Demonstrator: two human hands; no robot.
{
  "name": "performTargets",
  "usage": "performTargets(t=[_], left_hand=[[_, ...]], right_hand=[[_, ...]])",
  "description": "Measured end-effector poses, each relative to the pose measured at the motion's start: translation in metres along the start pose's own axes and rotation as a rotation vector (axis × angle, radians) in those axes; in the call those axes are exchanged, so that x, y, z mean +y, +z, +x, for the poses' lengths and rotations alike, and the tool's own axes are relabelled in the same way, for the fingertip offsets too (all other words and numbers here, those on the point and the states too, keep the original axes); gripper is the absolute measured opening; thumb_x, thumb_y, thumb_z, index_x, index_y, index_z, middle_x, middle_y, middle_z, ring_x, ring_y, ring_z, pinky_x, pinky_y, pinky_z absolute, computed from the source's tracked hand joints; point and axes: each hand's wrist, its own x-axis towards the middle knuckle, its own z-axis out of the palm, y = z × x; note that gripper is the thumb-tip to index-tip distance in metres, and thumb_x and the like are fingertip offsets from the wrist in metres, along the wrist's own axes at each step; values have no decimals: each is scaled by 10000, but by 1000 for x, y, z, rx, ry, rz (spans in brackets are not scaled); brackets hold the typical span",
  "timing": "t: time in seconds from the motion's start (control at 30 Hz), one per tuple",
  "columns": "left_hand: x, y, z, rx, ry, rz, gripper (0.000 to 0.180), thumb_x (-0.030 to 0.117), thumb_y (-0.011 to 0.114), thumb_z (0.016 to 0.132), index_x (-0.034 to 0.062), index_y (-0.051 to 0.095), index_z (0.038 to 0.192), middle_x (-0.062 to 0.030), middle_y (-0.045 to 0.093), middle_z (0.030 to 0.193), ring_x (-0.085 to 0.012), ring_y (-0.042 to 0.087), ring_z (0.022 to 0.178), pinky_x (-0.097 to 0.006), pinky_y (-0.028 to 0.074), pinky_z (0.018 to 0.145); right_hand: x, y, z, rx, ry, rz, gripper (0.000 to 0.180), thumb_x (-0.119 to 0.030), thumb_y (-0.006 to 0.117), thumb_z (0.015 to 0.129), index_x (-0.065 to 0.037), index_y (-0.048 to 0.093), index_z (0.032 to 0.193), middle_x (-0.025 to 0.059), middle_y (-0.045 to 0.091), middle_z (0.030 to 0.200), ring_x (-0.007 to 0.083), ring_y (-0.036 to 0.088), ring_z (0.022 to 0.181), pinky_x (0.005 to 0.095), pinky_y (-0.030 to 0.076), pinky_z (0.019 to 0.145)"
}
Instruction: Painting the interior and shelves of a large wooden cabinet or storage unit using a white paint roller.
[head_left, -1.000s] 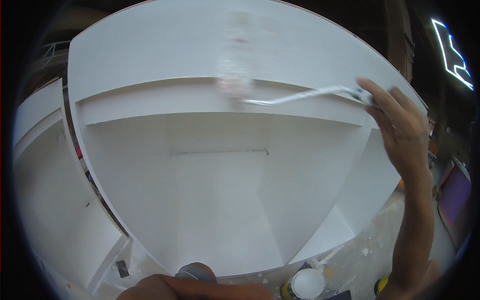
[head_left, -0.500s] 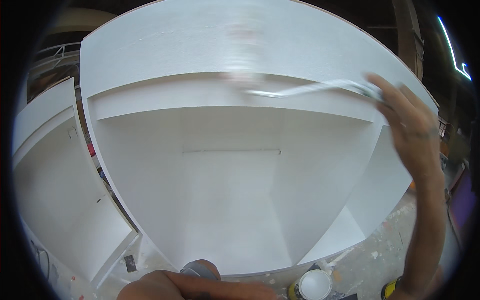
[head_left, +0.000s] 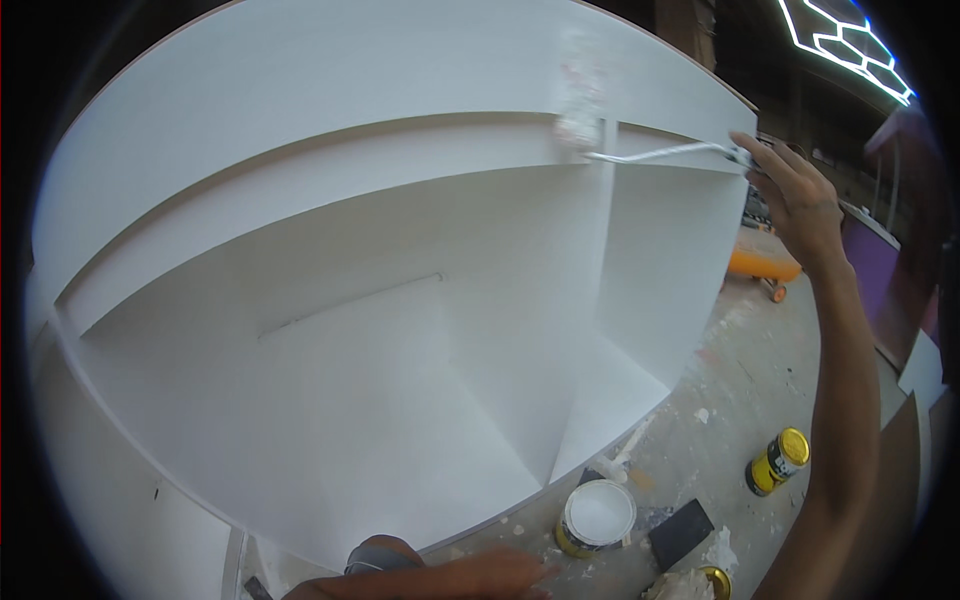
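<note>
My right hand (head_left: 795, 195) is raised at the upper right, its fingers closed around the handle of a paint roller (head_left: 580, 95). A thin bent metal rod runs left from the grip to the roller's fluffy sleeve, which is blurred. The sleeve lies against the upper front panel of a large white cabinet (head_left: 330, 70), at the right part of that panel. Low in front of the cabinet, my left hand (head_left: 505, 574) ends a forearm crossing the bottom edge. Its fingers are blurred, and I cannot tell whether they hold anything.
An open can of white paint (head_left: 600, 515) stands on the spattered floor by the cabinet's base. Near it lie a dark flat piece (head_left: 682, 534) and a yellow-and-black can (head_left: 778, 461). Behind the right arm are an orange wheeled machine (head_left: 763, 264) and a purple panel (head_left: 870, 250).
The view has swung to the right. My right hand has carried the roller rightward along the upper panel. More of the floor and its cans shows; the left arm stays low.
</note>
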Motion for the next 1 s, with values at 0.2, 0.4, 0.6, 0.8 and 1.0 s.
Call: performTargets(t=[0.2,0.4,0.6,0.8,1.0], left_hand=[[1,2,12,-20,17,-7,563,456,477,1031,96,430,1460,-204,659,1180,-400,639,1087,-510,504,938],[0,0,4,0,22,0,584,478,483,1028,76,433,1449,-201,659,1196,-399,647,1067,-509,519,908],[-4,9,16,31,51,26,572,477,470,1034,83,438,1447,-201,648,1225,-396,636,1099,-510,517,918],[-2,-3,29,-54,-1,-14,568,479,466,1034,102,438,1458,-208,635,1248,-404,623,1125,-498,511,936],[-30,-3,10,-66,-49,-76,586,499,473,1025,127,431,1476,-223,638,1225,-422,625,1093,-506,504,936]], right_hand=[[7,5,-14,-1,17,17,418,-196,622,966,-291,608,1372,50,657,882,248,638,804,399,531,758],[36,9,-92,-111,383,159,465,-111,607,979,-208,564,1432,93,694,1209,251,687,1022,374,529,912],[-122,58,-123,-30,535,563,526,-93,439,1035,-91,351,1553,211,556,1402,345,548,1298,420,422,1107],[-214,88,-132,33,598,888,503,-101,456,1028,63,381,1497,282,491,1460,355,518,1341,387,394,1113],[-347,98,-294,-306,1111,970,485,-70,451,1014,91,398,1469,310,512,1415,393,537,1311,422,407,1097]])
